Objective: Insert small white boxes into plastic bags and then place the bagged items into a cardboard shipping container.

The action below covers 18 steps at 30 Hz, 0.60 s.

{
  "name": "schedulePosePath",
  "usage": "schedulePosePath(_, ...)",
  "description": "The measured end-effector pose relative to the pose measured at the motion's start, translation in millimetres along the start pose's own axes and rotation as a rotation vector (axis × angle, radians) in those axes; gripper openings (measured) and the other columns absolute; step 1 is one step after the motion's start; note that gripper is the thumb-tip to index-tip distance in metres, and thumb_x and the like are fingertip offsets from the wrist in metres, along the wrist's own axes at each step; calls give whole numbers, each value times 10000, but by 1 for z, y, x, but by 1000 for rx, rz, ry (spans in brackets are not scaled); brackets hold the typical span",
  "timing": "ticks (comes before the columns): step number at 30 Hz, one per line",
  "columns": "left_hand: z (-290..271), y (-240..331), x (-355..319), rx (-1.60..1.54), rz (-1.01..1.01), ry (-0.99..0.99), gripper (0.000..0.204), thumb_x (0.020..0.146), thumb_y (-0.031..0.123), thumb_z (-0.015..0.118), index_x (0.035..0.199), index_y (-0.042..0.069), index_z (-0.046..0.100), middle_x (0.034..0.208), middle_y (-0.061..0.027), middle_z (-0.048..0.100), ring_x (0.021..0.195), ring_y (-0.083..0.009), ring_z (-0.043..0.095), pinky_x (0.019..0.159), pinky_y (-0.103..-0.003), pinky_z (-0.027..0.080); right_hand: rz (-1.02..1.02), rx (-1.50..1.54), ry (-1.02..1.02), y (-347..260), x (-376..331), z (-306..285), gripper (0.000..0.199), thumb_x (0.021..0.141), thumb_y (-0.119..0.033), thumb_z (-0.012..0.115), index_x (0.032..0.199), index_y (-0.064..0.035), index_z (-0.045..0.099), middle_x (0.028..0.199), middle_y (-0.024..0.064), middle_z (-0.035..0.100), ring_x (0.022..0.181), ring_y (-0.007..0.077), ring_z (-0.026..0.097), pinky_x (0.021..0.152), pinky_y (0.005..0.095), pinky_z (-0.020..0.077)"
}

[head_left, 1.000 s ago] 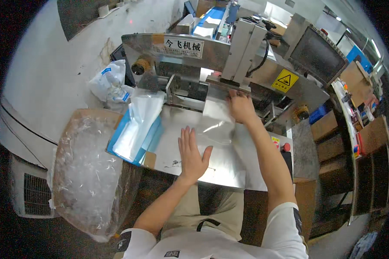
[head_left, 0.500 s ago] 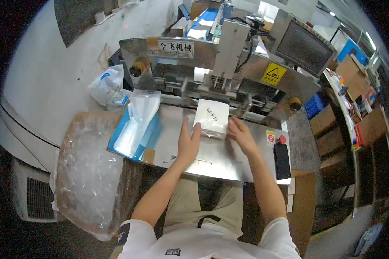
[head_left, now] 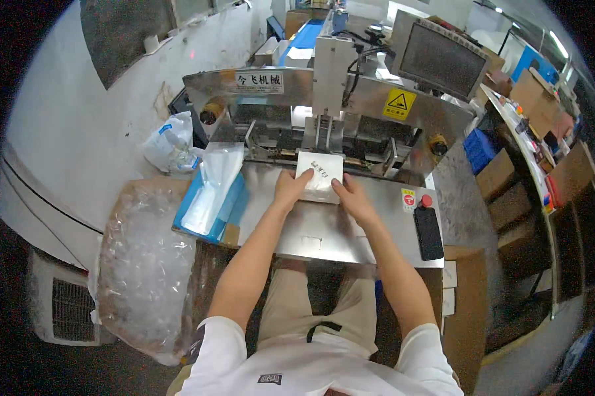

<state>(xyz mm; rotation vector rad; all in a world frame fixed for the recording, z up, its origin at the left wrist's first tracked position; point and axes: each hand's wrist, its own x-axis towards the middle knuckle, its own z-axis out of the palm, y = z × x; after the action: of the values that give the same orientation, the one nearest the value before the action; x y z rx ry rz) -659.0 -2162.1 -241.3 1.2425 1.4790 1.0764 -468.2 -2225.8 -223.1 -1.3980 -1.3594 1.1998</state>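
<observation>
A white box [head_left: 320, 177] with dark print on top lies on the steel worktop [head_left: 334, 231], right in front of the machine's centre. My left hand [head_left: 291, 189] grips its left side, thumb on the top face. From the right, my right hand [head_left: 354, 199] holds the near right corner, its thumb also on top. The box's near side looks shiny, as if in clear film. Its far edge is close to the machine's upright middle unit [head_left: 328, 86]. Fingers under or behind the box are hidden.
Clear plastic bags [head_left: 211, 188] lie on a blue box [head_left: 230, 211] at the left. A big carton with clear film [head_left: 145, 264] stands beside the worktop. On the right are a black phone [head_left: 429, 233] and a red button [head_left: 426, 200]. A monitor [head_left: 443, 61] stands behind.
Both hands have closed in on the white box, thumbs now on its top. The box sits closer to the machine's middle. The machine's side plates stand farther apart, and the whole view has shifted slightly.
</observation>
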Motion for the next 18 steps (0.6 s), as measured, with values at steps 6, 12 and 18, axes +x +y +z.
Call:
schedulePosePath(6, -20, 4, -48, -87, -2, -141, 652, 733, 311, 838, 1173, -57, 530, 1031, -153, 644, 878, -217, 629, 736, -331, 515, -103, -188, 140, -4, -44, -38, 895, 887, -411, 695, 1510, 36, 234, 1492, 237, 405, 1351, 304, 442, 1096, 404, 375)
schedulePosePath(12, -14, 23, -123, -88, 155, -678, 565, 777, 116, 801, 1228, 7, 479, 1061, -124, 639, 935, -172, 616, 812, -309, 508, 11, -299, -312, -36, -112, -61, 1027, 759, -392, 823, 1508, 24, 256, 1371, 245, 517, 1272, 287, 510, 1060, 382, 398)
schedulePosePath(18, 21, 14, -15, -467, -150, -361, 409, 939, 301, 643, 1238, 27, 593, 1139, -159, 652, 1073, -261, 626, 993, -365, 484, 31, 54, 320, 51, -193, -125, 1032, 676, -226, 890, 1475, 55, 300, 1324, 177, 557, 1203, 255, 557, 1038, 368, 437)
